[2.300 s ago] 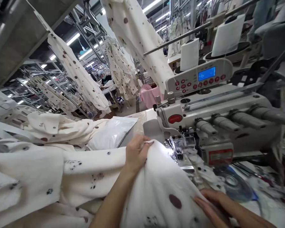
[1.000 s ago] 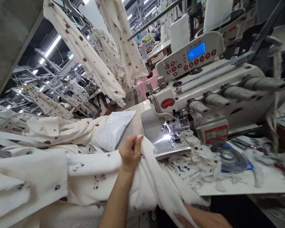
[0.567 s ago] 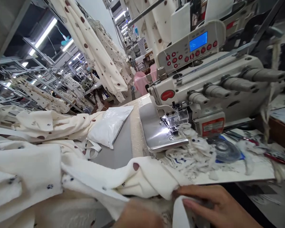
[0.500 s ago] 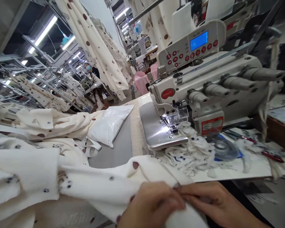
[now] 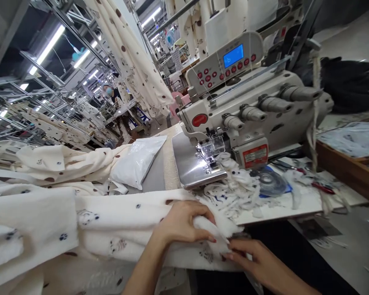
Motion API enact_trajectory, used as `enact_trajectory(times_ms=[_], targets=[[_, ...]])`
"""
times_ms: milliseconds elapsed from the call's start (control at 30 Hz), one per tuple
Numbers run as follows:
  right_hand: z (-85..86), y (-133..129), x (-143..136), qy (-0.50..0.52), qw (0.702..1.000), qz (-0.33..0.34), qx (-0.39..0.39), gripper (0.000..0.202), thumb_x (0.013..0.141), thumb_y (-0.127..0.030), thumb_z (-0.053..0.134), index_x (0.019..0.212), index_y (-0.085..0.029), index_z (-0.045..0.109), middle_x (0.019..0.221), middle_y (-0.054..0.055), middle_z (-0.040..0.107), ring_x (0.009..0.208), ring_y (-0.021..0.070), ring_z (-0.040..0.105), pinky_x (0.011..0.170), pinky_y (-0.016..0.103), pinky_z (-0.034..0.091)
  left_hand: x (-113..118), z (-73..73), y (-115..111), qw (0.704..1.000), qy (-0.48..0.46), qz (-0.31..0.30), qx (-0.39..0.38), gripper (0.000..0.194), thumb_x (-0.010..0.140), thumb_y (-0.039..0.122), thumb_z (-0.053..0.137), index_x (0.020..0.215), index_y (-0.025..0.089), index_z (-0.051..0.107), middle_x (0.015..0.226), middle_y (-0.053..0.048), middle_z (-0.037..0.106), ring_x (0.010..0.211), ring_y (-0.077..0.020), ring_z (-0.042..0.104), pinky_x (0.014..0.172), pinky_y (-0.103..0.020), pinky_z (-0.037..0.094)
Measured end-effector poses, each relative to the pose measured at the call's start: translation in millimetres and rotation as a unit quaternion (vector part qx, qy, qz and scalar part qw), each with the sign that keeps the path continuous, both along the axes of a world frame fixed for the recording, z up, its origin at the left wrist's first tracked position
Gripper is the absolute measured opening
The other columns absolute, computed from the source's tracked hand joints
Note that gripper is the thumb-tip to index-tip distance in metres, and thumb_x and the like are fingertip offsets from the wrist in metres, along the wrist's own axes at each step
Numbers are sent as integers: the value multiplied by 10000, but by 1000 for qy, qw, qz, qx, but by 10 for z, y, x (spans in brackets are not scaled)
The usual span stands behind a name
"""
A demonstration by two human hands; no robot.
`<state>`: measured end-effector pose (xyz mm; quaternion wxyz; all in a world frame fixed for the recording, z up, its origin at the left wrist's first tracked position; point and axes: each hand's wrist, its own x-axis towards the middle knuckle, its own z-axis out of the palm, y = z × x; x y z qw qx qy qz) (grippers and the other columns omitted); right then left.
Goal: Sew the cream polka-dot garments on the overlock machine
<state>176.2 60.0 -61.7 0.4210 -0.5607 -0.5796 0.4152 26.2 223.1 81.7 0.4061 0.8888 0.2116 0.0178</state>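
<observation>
Left hand (image 5: 184, 223) is closing over a bunched fold of the cream fleece garment with small dark prints (image 5: 126, 223), fingers curled round the edge. Right hand (image 5: 255, 264) is pinching the same edge from below, fingertips shut on the cloth.

The garment is lying just in front of the off-white overlock sewing machine (image 5: 249, 119), short of its steel plate (image 5: 190, 164), beside the white trimmings heap (image 5: 233, 188).

Judgement: the edge wants flattening and both layers matching before feeding.

Long axis is running left to right across the bench, gripped end pointing toward the machine.
</observation>
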Motion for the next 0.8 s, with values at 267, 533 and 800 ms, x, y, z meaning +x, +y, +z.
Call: enact_trajectory(times_ms=[267,533,800], targets=[[279,-106,165,-164,920,-159,320,417,1004,-78,537,1393,-227,561,1189,56,673,1086,177,625,983,271,446,-51,-148,17,991,-60,16,-115,135,867,267,768,947,187,842,906,-73,811,834,-196,756,780,-240,557],[573,-29,162,-184,908,-205,315,230,1031,-139,483,1162,-227,651,1045,-2,755,970,159,695,837,261,474,-27,100,-243,980,-152,-33,121,208,912,444,724,935,277,846,1111,-108,765,1106,-248,687,1028,-377,502],[997,-129,198,193,969,-125,86,299,919,-498,705,834,-232,812,823,38,783,737,215,764,675,177,607,166,514,-390,988,-136,-48,-47,219,902,373,750,851,164,793,911,-80,769,862,-164,717,837,-245,528]])
